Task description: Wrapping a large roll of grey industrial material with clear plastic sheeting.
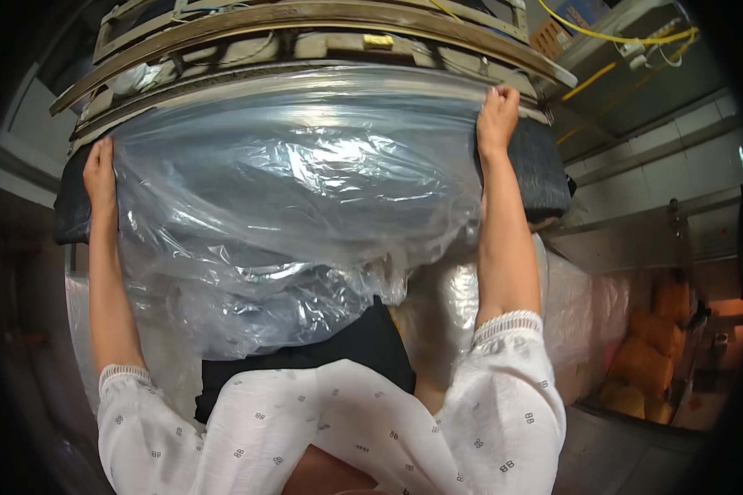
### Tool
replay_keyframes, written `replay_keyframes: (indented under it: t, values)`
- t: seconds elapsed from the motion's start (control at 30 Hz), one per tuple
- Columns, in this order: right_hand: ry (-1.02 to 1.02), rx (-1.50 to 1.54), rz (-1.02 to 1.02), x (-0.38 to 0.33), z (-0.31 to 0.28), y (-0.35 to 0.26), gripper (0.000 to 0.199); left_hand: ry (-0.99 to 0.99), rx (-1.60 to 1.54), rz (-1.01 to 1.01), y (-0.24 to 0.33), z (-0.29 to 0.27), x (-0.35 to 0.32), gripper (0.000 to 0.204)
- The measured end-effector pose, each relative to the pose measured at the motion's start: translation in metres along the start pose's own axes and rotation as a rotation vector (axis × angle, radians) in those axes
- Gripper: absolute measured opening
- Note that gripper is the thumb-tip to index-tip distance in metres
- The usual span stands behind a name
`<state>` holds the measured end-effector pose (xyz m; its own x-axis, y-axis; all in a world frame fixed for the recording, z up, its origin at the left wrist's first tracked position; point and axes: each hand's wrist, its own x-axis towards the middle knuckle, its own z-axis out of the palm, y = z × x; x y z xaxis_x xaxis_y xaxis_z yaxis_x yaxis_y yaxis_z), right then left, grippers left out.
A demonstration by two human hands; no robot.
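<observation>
Bright light from overhead glares in white streaks off the clear plastic sheet [297, 190]. Left of the sheet everything sinks into deep shadow; right of it, tiles look washed and soft. Fisheye bending curves edges, and black vignette rings the frame.

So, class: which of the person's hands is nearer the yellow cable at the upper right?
Right. The right hand grips the clear plastic sheet just below-left of the yellow cable; the left hand holds the sheet's far left edge.

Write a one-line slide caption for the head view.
Left hand and right hand stretch a clear plastic bag over a dark padded bar below a metal frame.
</observation>
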<state>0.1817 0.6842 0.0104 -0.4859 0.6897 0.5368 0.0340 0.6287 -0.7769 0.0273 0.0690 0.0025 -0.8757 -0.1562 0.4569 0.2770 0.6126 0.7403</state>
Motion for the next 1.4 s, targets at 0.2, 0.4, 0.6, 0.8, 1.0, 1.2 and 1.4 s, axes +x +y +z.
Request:
replay_keyframes:
  t: [0.2,0.4,0.6,0.8,1.0,1.2,1.4]
  values:
    - [0.012,-0.138,-0.094,0.033,-0.003,0.048,0.016,-0.018,-0.067,0.006,0.013,0.058,0.043,0.033]
    - [0.021,-0.255,-0.022,0.036,0.001,0.042,0.021,-0.007,-0.19,-0.042,0.017,0.078,0.058,0.031]
    - [0.065,-0.331,0.013,0.034,0.001,0.032,0.032,0.057,0.08,-0.041,0.02,0.077,0.058,0.03]
    - [0.078,-0.246,0.091,0.04,-0.002,0.036,0.032,-0.018,-0.015,-0.023,-0.001,0.061,0.06,0.036]
    - [0.096,-0.206,0.131,0.039,-0.006,0.032,0.036,-0.014,0.139,0.014,0.0,0.048,0.055,0.042]
    - [-0.009,-0.301,0.064,0.052,-0.014,0.057,0.046,-0.07,-0.198,0.156,-0.02,0.044,0.055,0.03]
    - [-0.291,0.118,0.194,0.011,-0.075,0.046,0.042,-0.001,0.025,0.175,0.023,-0.02,-0.038,0.025]
